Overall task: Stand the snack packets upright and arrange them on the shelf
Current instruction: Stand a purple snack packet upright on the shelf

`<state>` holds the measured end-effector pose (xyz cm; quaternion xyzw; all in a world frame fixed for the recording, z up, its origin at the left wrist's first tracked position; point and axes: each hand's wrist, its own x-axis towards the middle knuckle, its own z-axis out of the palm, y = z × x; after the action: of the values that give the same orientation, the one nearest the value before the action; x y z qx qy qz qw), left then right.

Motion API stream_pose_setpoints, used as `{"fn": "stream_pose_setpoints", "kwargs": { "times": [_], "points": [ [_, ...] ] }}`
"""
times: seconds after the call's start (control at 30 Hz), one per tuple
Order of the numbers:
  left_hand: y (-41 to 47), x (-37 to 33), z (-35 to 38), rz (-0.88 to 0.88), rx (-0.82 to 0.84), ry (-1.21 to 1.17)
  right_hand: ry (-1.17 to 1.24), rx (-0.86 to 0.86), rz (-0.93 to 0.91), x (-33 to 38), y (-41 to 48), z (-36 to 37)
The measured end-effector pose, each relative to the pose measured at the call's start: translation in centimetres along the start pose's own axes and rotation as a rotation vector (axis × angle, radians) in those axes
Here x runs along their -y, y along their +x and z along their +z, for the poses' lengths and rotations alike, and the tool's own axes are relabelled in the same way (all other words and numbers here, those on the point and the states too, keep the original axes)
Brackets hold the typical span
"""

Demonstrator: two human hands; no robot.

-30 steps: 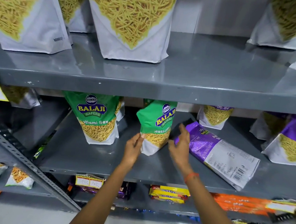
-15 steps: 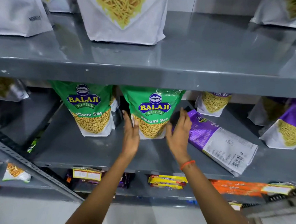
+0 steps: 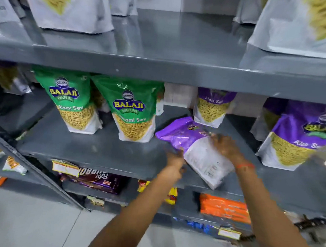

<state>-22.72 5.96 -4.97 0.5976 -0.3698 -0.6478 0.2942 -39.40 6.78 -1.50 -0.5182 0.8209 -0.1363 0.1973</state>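
A purple and white snack packet (image 3: pixel 188 139) lies flat on the grey middle shelf (image 3: pixel 92 147), back side up. My left hand (image 3: pixel 175 158) touches its near left edge, and my right hand (image 3: pixel 225 146) rests on top of it; both are blurred, so the grip is unclear. Two green Balaji packets (image 3: pixel 71 102) (image 3: pixel 132 110) stand upright side by side to the left. Purple Aloo Sev packets stand upright behind (image 3: pixel 211 107) and at the right (image 3: pixel 299 135).
Large white pouches (image 3: pixel 70 7) stand on the upper shelf (image 3: pixel 161 69). Below are dark biscuit packs (image 3: pixel 97 178), yellow packs (image 3: pixel 171 194) and orange packs (image 3: pixel 225 207). A slanted shelf post (image 3: pixel 40 175) and small packets (image 3: pixel 12 165) sit at the left.
Both hands left the second green packet, which now stands upright, and moved right onto the flat purple packet. The camera view shifted right and closer.
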Motion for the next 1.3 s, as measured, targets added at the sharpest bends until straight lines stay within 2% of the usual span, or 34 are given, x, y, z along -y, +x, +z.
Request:
{"fn": "stream_pose_setpoints", "kwargs": {
  "times": [0.07,0.13,0.23,0.33,0.43,0.53,0.63,0.7,0.73,0.83,0.87,0.9,0.93,1.03,1.2,1.3],
  "points": [
    [-1.3,-1.0,1.1,-0.081,0.054,-0.159,0.09,0.197,0.031,-2.0,0.7,-1.0],
    [-2.4,-1.4,1.4,-0.099,0.07,-0.203,0.182,0.235,0.018,-2.6,1.2,-1.5],
    [-3.0,-1.8,1.4,-0.089,0.067,-0.24,0.372,0.145,0.038,-3.2,0.9,-1.8],
    [-2.5,-1.8,1.3,0.054,0.046,-0.232,0.66,0.115,0.038,-4.3,0.5,-1.4],
    [-2.4,-3.6,1.7,0.178,0.125,-0.295,1.018,0.045,0.028,-5.8,0.5,-1.5],
    [-1.1,-5.9,2.8,0.317,0.116,-0.277,1.185,-0.019,-0.081,-6.0,1.2,-2.8],
    [0.6,-6.9,3.8,0.489,0.222,-0.213,1.173,-0.155,-0.125,-6.1,2.3,-2.8],
    [1.6,-7.2,4.0,0.538,0.22,-0.154,1.111,-0.224,-0.102,-6.3,2.2,-1.9],
    [2.0,-7.1,4.1,0.559,0.157,-0.103,1.083,-0.236,-0.086,-6.5,2.0,-1.4],
    [0.9,-5.2,4.9,0.665,-0.252,0.101,0.99,-0.224,-0.079,-7.5,1.1,0.6],
    [-0.1,-3.8,5.4,0.721,-0.328,0.144,0.968,-0.225,-0.082,-7.7,0.8,1.3],
    [-1.3,-2.3,6.0,0.78,-0.321,0.199,0.953,-0.24,-0.088,-7.9,0.5,2.0],
    [-2.2,-0.9,6.7,0.815,-0.247,0.246,0.94,-0.258,-0.098,-7.9,0.1,2.5],
    [-3.1,0.7,8.0,0.755,-0.045,0.286,0.926,-0.296,-0.125,-7.2,-1.9,3.8],
    [-2.9,0.2,7.6,0.641,-0.012,0.204,0.95,-0.29,-0.164,-4.9,-4.3,7.3],
    [-1.4,-1.0,6.5,0.621,-0.013,0.157,0.97,-0.201,-0.227,-3.4,-4.8,8.3]
  ]
}}
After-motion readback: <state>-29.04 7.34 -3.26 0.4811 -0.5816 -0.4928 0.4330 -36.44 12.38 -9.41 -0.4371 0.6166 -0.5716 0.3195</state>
